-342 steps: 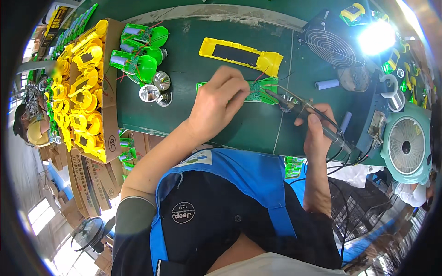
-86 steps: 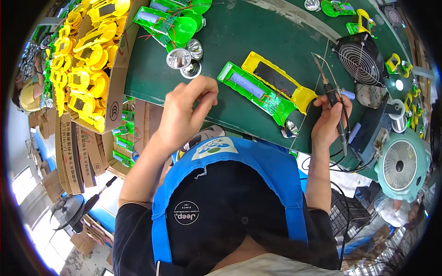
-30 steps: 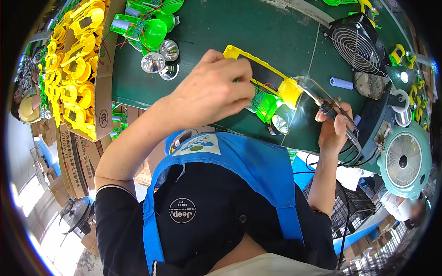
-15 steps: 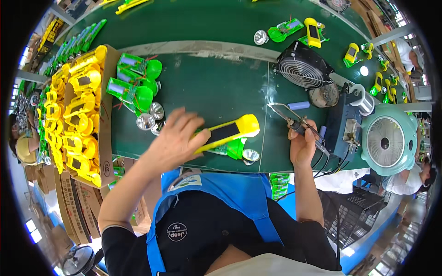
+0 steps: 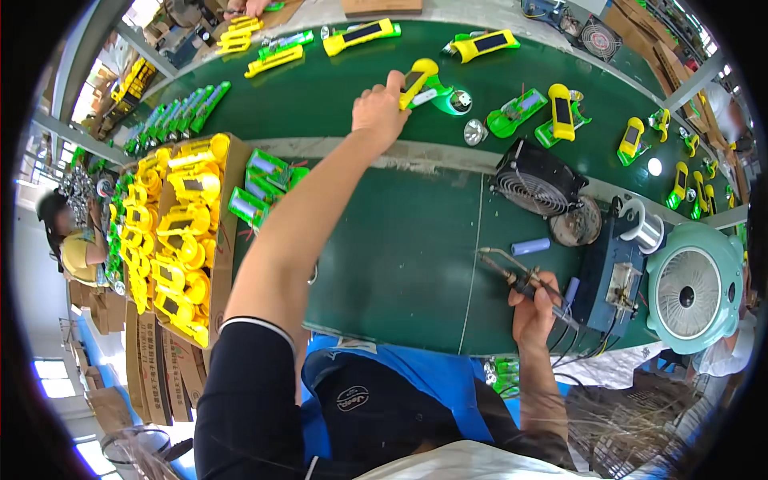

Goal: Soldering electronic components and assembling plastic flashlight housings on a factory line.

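Observation:
Stretched out over the far green strip, my left hand [image 5: 380, 112] is closed on the end of a yellow and green flashlight [image 5: 418, 78]. A dark solar panel shows on its yellow shell, and a round lamp head [image 5: 458, 102] lies at its right end. My right hand [image 5: 534, 314] grips a soldering iron [image 5: 522, 282] above the near worktable [image 5: 392, 256], its tip pointing up and left. Just beyond the iron lies a blue cylindrical battery [image 5: 530, 246]. A second battery [image 5: 571, 290] rests by the blue-grey soldering station [image 5: 612, 276].
A cardboard box [image 5: 228, 192] of yellow shells stands left, beside several green housings [image 5: 268, 180]. At right are a black fan [image 5: 534, 180], a solder spool [image 5: 642, 226] and a mint-green fan [image 5: 692, 288]. More flashlights [image 5: 562, 112] lie along the far strip. Another person's hand [image 5: 248, 8] shows far left.
My left hand has carried the flashlight from the near worktable out to the far strip. The right hand still holds the soldering iron in about the same place. The view has shifted.

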Motion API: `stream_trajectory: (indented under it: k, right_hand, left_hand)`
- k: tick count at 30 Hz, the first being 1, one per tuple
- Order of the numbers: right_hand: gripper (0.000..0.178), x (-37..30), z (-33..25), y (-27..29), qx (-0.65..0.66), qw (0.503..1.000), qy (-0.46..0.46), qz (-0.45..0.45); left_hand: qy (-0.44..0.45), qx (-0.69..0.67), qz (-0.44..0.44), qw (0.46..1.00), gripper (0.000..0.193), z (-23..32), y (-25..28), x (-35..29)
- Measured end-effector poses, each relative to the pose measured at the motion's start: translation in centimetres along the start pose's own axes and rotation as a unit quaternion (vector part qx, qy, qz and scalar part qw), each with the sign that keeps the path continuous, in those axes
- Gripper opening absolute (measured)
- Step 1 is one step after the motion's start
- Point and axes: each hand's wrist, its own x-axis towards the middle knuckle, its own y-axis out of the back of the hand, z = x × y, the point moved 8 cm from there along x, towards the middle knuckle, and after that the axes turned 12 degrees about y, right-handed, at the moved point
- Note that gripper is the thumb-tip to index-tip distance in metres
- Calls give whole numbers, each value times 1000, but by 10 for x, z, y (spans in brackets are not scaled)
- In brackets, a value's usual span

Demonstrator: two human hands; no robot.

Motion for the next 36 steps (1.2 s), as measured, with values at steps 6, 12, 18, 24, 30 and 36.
stream_trajectory:
  k: [6,12,18,24,30,36]
  right_hand:
    - [28,-2,5,3,91,995,-27,15]
    - [33,0,5,3,52,998,-26,29]
    - [24,0,5,3,104,995,-7,2]
    - [30,-1,8,10,31,999,-3,-9]
    - [33,1,6,0,-3,995,32,-95]
    - [27,1,7,-1,-34,997,13,-63]
  left_hand:
    - [-303,-130,97,939,53,130,-26,10]
    - [-265,-33,-280,922,43,203,-104,3]
    - [-228,-82,-219,945,48,143,-17,-10]
    - [-60,-138,-63,987,58,-53,158,-59]
    - [92,-40,-40,994,60,-163,227,-220]
    - [279,-112,-161,940,63,-204,145,-304]
